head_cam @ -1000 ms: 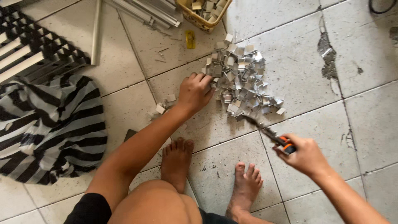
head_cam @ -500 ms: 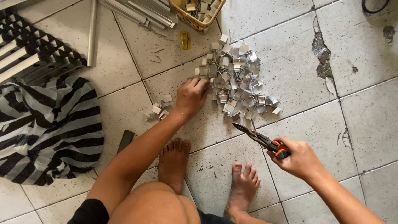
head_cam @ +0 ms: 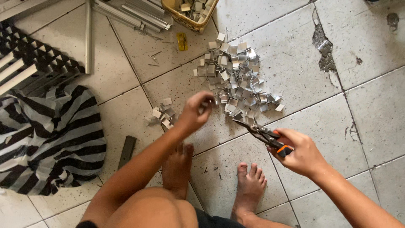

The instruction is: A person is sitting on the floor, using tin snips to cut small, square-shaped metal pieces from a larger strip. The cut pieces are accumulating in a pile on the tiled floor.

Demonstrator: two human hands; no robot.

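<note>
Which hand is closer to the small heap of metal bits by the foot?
Left. The left hand hovers just right of the small heap; the right hand, holding snips, is farther right.

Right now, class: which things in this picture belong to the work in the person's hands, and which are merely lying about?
In use:
left hand, fingers closed, contents unclear
right hand gripping the snips
big heap of small metal pieces
small heap of metal pieces

Lying about:
striped cloth
yellow basket
metal strips
dark flat bar
</note>
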